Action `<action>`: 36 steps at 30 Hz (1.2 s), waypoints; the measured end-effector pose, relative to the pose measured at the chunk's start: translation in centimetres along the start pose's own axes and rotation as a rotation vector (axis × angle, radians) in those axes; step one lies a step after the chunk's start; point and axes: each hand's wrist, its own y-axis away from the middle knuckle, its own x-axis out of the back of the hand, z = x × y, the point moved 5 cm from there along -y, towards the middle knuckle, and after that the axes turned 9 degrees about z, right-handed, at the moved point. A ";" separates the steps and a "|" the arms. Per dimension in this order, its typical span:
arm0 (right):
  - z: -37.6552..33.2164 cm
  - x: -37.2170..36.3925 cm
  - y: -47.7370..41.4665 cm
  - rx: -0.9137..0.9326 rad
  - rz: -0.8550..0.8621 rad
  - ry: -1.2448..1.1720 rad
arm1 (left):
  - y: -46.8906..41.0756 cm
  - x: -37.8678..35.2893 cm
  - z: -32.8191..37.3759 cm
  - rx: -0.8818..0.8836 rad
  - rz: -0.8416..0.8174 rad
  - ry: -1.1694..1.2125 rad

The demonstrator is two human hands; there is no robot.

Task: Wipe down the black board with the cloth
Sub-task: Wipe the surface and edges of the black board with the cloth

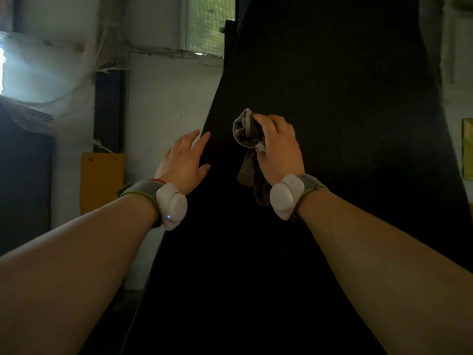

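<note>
Right hand [279, 147] grips the bunched cloth [247, 139] against the upright black board [332, 98], near its left edge; left hand [183, 161], fingers straight, rests on that edge.

A: What colour is seen on the board [332, 124]?
B: Plain black throughout.
A: And on the cloth [247, 134]?
B: A dull grey-brown is shown, edged with a pale cream border.
A: How are the wrist units coloured?
B: White is seen on the left wrist unit [171, 206] and the right wrist unit [284, 198]. The grey straps [139, 192] are trimmed in yellow-green. A blue light [168, 216] is lit on the left one, and a red thread [157, 180] is seen beside it.
A: Elsewhere?
B: An orange-yellow panel [102, 180] is seen against a whitish wall [169, 98], and a fine grid is shown by the greenish window mesh [210, 24].
</note>
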 end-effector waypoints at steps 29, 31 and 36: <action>1.6 -9.4 3.6 -0.011 -0.084 0.211 | 0.0 -5.1 -2.5 -0.014 -0.036 0.028; 1.2 -9.6 5.1 0.025 -0.115 0.200 | 0.8 -5.7 -2.5 -0.017 -0.036 0.038; 1.2 -9.9 8.3 0.108 -0.269 0.165 | 3.9 -7.0 -3.4 0.000 -0.056 0.048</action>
